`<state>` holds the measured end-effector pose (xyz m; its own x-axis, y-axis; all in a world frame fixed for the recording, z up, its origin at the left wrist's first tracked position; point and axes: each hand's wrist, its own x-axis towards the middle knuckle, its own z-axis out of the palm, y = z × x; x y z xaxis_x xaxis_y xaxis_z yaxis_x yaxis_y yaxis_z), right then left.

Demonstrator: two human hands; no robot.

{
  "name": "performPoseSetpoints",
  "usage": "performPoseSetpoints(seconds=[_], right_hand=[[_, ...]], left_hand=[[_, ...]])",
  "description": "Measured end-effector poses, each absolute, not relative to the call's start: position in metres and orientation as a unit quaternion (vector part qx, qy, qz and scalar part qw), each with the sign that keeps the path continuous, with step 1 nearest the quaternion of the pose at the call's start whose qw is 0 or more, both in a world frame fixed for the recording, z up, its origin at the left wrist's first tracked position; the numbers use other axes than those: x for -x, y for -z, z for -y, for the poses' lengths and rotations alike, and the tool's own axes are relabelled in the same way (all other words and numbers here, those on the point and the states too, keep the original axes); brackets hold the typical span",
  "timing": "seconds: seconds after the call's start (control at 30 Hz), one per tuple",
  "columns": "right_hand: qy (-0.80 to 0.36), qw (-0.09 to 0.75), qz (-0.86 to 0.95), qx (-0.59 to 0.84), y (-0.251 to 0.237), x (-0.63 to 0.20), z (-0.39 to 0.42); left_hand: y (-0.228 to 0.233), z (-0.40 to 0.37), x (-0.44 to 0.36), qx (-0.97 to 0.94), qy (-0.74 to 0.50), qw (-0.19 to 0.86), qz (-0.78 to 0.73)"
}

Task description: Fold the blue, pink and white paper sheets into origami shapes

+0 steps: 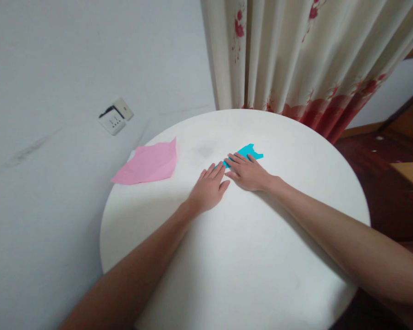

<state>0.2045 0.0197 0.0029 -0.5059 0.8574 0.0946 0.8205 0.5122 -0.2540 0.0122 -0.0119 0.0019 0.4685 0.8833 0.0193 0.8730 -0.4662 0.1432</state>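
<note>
A small folded piece of blue paper (248, 152) is seen lying flat on the round white tabletop (248, 256), past its middle on the curtain side. The near part of the blue paper is covered by the right hand (248, 173), laid palm down with fingers (237, 159) stretched out flat on it; nothing is pinched. The left hand (209, 189) is placed just beside the blue paper on its left, also flat and palm down, fingers together and extended, fingertips at or under the paper's left corner; contact there cannot be told for sure. The two hands lie side by side, touching or nearly so. Both bare forearms are stretched across the tabletop from the near edge. A creased pink paper (147, 164) is seen well left of the blue paper, at the tabletop's left rim, partly overhanging. A flowered cream curtain (296, 59) hangs beyond the blue paper. A wall socket (115, 117) is seen far left of it, past the pink paper.
</note>
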Motion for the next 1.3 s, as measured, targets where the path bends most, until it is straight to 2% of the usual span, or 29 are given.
performPoseSetpoints(seconds=[0.3,0.57,0.8,0.93,1.13,1.3], right_hand=[[-0.081,0.108,0.852,0.505,-0.002,-0.204,-0.019],[-0.074,0.125,0.763,0.629,0.007,-0.216,-0.033],[-0.047,0.184,0.693,0.695,0.014,-0.224,-0.042],[-0.001,0.215,0.739,0.639,0.002,-0.218,-0.037],[-0.077,0.165,0.868,0.461,-0.003,-0.209,-0.031],[-0.079,0.178,0.874,0.444,-0.005,-0.209,-0.031]], left_hand=[[-0.002,0.013,-0.012,-0.855,-0.052,0.056,-0.513],[-0.001,0.011,-0.011,-0.856,-0.052,0.061,-0.511],[-0.001,0.01,-0.01,-0.856,-0.048,0.063,-0.51],[-0.003,0.01,-0.01,-0.858,-0.049,0.066,-0.507],[-0.003,0.01,-0.011,-0.854,-0.08,0.063,-0.511],[-0.003,0.007,-0.01,-0.86,-0.122,0.034,-0.495]])
